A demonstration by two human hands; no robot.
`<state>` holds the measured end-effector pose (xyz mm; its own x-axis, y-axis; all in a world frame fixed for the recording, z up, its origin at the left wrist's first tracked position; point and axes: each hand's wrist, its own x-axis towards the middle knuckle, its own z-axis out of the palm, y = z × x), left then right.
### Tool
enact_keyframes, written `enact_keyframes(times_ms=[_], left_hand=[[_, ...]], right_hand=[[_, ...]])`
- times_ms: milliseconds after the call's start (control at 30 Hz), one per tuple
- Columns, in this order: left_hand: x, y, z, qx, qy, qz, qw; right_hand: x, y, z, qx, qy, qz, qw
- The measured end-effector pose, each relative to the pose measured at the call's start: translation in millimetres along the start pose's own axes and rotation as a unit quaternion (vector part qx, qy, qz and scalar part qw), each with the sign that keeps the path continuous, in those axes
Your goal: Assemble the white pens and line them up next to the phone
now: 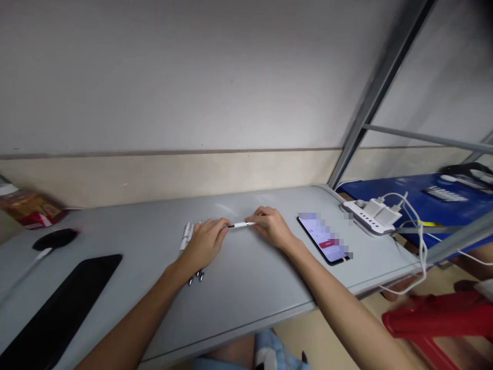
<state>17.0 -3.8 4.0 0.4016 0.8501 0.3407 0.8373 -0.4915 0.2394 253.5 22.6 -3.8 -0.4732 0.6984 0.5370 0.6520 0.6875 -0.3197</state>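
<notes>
Between my two hands a white pen with a dark section at its left end lies almost level, just above or on the grey table. The fingertips of my left hand are pinched on its dark end. My right hand pinches the other end with thumb and fingers. Partly hidden under and behind my left hand are several white pens, laid side by side, with their shiny tips showing below the wrist.
Right of my hands lies a lit phone, near a white power strip with plugs and cables. On the left are a black mat, a black oval object and a red-yellow package. A red stool stands at lower right.
</notes>
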Motion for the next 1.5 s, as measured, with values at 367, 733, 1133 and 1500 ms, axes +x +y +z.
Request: enact_keyframes(times_ms=[367, 733, 1133, 1500], left_hand=[[-0.2, -0.1, -4.6, 0.002, -0.008, 0.064, 0.998], [2.1, -2.0, -5.0, -0.043, 0.012, 0.065, 0.997], [2.0, -2.3, -7.5, -0.064, 0.010, 0.056, 0.996], [1.7, -3.8, -9.5, -0.062, -0.006, 0.033, 0.997]], right_hand=[[3.0, -15.3, -0.7, 0.238, 0.005, 0.056, 0.970], [2.7, -12.4, -10.9, 0.355, -0.097, 0.156, 0.917], [2.4, -11.2, -15.4, 0.344, -0.103, 0.170, 0.918], [1.2, -12.7, -16.3, 0.290, -0.066, 0.127, 0.946]])
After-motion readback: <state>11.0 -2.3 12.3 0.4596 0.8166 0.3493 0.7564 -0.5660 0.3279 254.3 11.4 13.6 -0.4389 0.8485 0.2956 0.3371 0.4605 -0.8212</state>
